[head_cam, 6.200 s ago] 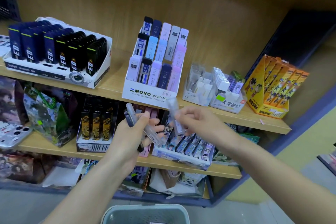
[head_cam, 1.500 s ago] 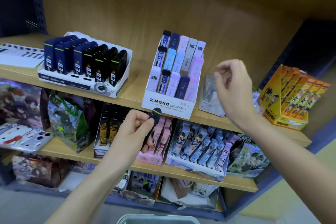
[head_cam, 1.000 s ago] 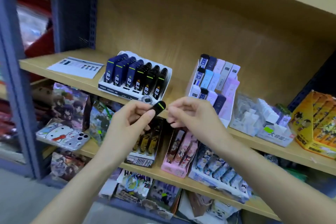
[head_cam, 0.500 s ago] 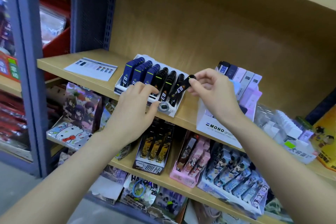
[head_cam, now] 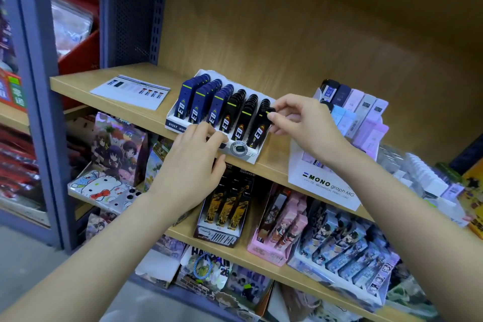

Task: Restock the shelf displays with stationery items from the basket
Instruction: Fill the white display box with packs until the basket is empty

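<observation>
Two tiers of wooden shelf (head_cam: 86, 83) packed with stationery displays; restocking basket out of view. Largest on the upper board, at right: a white MONO display (head_cam: 326, 185), stepped so each pastel case shows its face to a shopper. Just left of it, a low white tray (head_cam: 177, 125) of blue and black cases, ranked in columns, leaning back with labels forward. Further left, flat on the board, a printed leaflet (head_cam: 130, 91).

Braces the tray with the left hand (head_cam: 190, 167), fingers (head_cam: 209, 136) straight and spread over its front lip, gripping nothing, probably to keep the light card from sliding back under the push. Pinches the cap of a black case (head_cam: 261, 128) between thumb and curled fingers of the right hand (head_cam: 300, 123), at the front of the right-most black column, its base apparently already down in the tray.

Looks like the seating step: easing the case home at the same lean as its neighbours. Calls next for a clean release, without tipping the row.
</observation>
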{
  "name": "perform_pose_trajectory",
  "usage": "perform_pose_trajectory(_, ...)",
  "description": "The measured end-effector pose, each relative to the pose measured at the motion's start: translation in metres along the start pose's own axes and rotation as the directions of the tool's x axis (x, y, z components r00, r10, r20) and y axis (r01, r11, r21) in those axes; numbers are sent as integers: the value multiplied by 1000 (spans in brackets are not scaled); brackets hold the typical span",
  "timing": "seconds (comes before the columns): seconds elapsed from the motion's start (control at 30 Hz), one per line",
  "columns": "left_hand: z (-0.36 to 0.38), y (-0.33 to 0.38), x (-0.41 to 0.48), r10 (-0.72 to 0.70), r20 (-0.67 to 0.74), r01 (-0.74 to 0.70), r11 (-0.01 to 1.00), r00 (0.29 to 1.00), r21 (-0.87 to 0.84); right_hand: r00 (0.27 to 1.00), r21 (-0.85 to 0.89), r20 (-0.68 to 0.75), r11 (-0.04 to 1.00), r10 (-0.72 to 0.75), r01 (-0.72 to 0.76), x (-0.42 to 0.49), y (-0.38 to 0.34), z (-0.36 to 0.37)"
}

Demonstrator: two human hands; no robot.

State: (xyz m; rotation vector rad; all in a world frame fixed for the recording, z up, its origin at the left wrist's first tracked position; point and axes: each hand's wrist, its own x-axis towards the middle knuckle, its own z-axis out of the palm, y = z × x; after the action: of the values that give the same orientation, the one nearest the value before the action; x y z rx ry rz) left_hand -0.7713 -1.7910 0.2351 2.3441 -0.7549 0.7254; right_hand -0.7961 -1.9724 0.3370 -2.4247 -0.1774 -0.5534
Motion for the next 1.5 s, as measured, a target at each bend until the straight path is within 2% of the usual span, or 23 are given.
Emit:
perform_pose_trajectory(0.3,0,1,1,-6,2,6,1000,1000,3,997,-129,65,990,-43,51,1,-3,8)
perform_pose_trajectory(0.43,-1,1,1,-6,9,5,1000,1000,15,998,-232,-19,971,-64,58,-1,-2,12)
perform_pose_trajectory(0.57,-1,3,0,7,25,-8,999,1000,40,989,-241,-99,967,-106,79,-21,1,18)
perform_pose_trajectory(0.67,-2,8,-10,46,-45,-44,998,998,46,975,-276,-133,952,-176,134,-53,4,19)
perform_pose_trajectory(0.77,3,21,-33,71,-128,-68,997,989,32,949,-381,-135,899,-285,216,-92,20,21)
perform_pose_trajectory(0.87,27,37,-69,113,-98,-113,994,989,7,932,-439,-80,852,-352,284,-136,52,30)
perform_pose_trajectory(0.93,51,45,-97,112,-34,-113,994,993,-14,944,-439,26,845,-329,306,-169,81,40)
perform_pose_trajectory(1.07,110,48,-162,23,197,-19,1000,980,-24,962,-440,259,877,-84,195,-245,149,76)
perform_pose_trajectory(1.17,155,40,-216,-95,391,112,994,916,-20,888,-388,437,921,143,42,-301,197,111)
perform_pose_trajectory(1.2,169,36,-233,-151,457,177,984,876,-15,839,-366,488,929,240,-52,-320,216,124)
perform_pose_trajectory(1.27,192,33,-264,-259,573,315,949,778,0,688,-344,616,917,383,-203,-357,246,151)
perform_pose_trajectory(1.3,202,33,-276,-308,610,375,927,731,18,615,-329,672,910,413,-252,-371,256,164)
perform_pose_trajectory(1.37,216,33,-298,-366,678,492,871,638,7,516,-317,740,900,432,-298,-395,270,188)
perform_pose_trajectory(1.43,228,33,-316,-408,689,593,804,600,-40,457,-307,768,884,449,-354,-411,279,208)
perform_pose_trajectory(1.5,234,37,-327,-442,691,653,755,572,-58,439,-296,780,882,445,-368,-420,286,226)
